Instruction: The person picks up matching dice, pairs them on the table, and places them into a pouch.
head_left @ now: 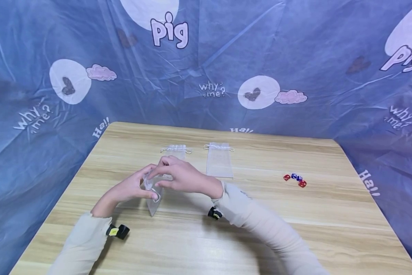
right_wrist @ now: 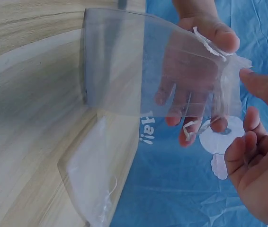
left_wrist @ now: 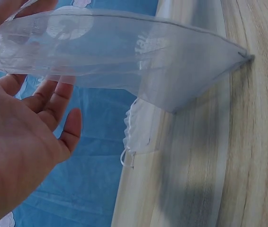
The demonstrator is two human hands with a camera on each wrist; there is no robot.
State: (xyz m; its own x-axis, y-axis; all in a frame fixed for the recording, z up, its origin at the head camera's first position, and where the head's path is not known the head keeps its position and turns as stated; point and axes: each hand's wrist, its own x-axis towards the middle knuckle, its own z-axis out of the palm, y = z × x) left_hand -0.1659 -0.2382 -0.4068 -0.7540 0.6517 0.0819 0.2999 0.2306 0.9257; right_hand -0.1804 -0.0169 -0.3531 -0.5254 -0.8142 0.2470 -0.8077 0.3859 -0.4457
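A sheer white drawstring pouch [head_left: 153,204] hangs upright, with its lower edge close over the wooden table. My left hand [head_left: 137,186] holds it near the mouth, thumb on one side and fingers spread behind the sheer cloth. In the right wrist view, the left thumb presses by the white cord [right_wrist: 209,45]. My right hand [head_left: 182,176] comes in from the other side. One of its fingertips is right at the pouch's mouth [right_wrist: 240,64], while other fingers are bent and apart from the cloth.
Two more sheer pouches lie flat farther back, one [head_left: 175,152] partly behind my right hand and one [head_left: 219,162] to its right. Red dice [head_left: 302,183] and blue dice [head_left: 294,176] sit together on the table's right side. A blue printed cloth [head_left: 223,57] hangs behind the table.
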